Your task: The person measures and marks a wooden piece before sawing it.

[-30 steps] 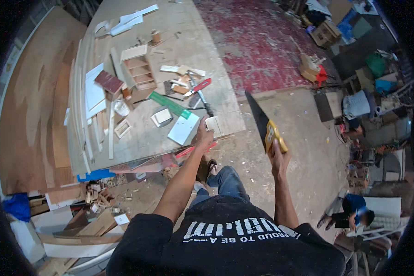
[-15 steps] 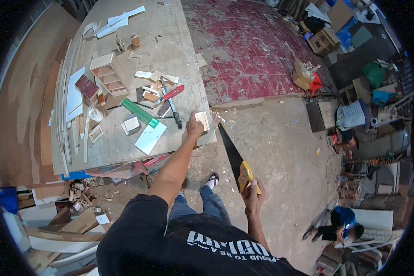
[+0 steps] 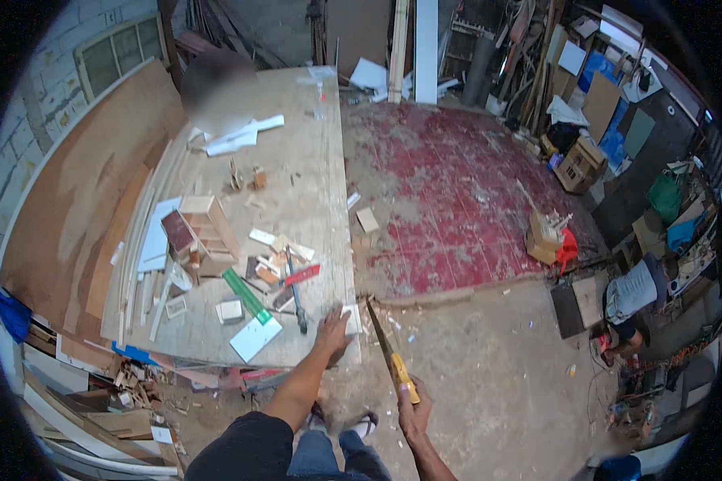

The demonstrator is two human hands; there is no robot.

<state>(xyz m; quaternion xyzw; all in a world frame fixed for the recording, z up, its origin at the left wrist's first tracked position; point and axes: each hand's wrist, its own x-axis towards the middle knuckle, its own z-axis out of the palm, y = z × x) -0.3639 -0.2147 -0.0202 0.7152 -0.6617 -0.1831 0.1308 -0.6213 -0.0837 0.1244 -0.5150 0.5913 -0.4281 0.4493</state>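
My left hand [image 3: 333, 331] holds a small pale wood piece [image 3: 353, 319] down at the right edge of the wooden worktable [image 3: 297, 192]. My right hand [image 3: 414, 409] is closed around the yellow handle of a handsaw [image 3: 384, 346]. The saw's dark blade points up and away, its tip just right of the table edge, apart from the wood piece. Beside my left hand lies a long dark tool with a grey bar [image 3: 296, 298], crossed by a red tool [image 3: 302, 274]. A green strip [image 3: 245, 295] touches a white rectangular board [image 3: 255, 340].
A small wooden shelf box [image 3: 210, 226] stands on the table's left among offcuts. A person [image 3: 217, 88] is at the far end, another [image 3: 635, 297] at the right. Red tiled floor [image 3: 449, 200] steps down to concrete. A cardboard box [image 3: 544, 239] sits near the step.
The view has tilted up, showing the far wall and table end. My right hand and saw have moved nearer the table edge. My left hand stays on the wood piece, its fingers more stretched.
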